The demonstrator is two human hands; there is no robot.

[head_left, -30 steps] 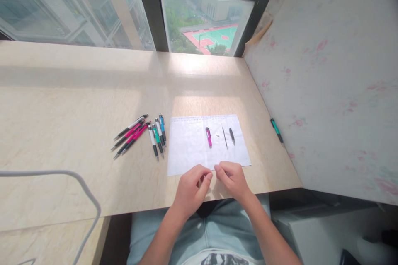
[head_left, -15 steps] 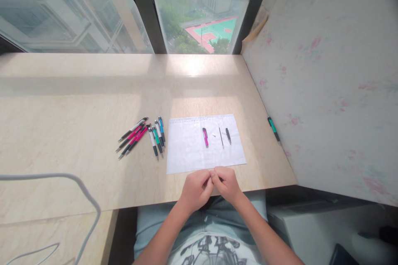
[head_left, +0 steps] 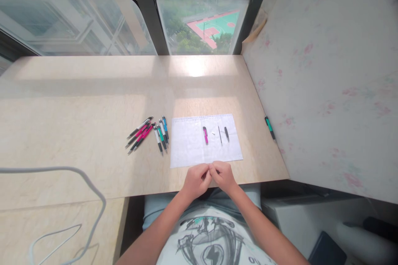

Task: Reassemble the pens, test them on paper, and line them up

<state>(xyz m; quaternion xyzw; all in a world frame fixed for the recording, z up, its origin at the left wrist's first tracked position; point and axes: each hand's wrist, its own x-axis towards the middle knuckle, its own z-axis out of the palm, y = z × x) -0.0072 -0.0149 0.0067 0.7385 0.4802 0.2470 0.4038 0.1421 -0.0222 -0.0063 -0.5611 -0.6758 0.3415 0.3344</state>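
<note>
My left hand [head_left: 197, 180] and my right hand [head_left: 222, 175] meet at the table's front edge, just below a sheet of white paper [head_left: 186, 149]. Both are curled closed, with thumbs and fingertips touching each other. Whatever they pinch, if anything, is hidden. On the paper lie parts of a pen: a pink barrel with a clip [head_left: 205, 135], a tiny pale piece [head_left: 213, 133], a thin dark refill [head_left: 220, 136] and a black grip section with a metal tip [head_left: 226, 134]. Neither hand touches these parts.
Left of the paper lie several pink and white pens [head_left: 141, 136] and a second group of white, green and blue pens [head_left: 161, 134]. One green pen [head_left: 270, 127] rests against the wall at right. A grey cable [head_left: 90, 182] loops over the near left.
The view has shifted slightly, so the whole scene sits a little differently. My hands stay closed together at the table edge, and the pen parts lie as before.
</note>
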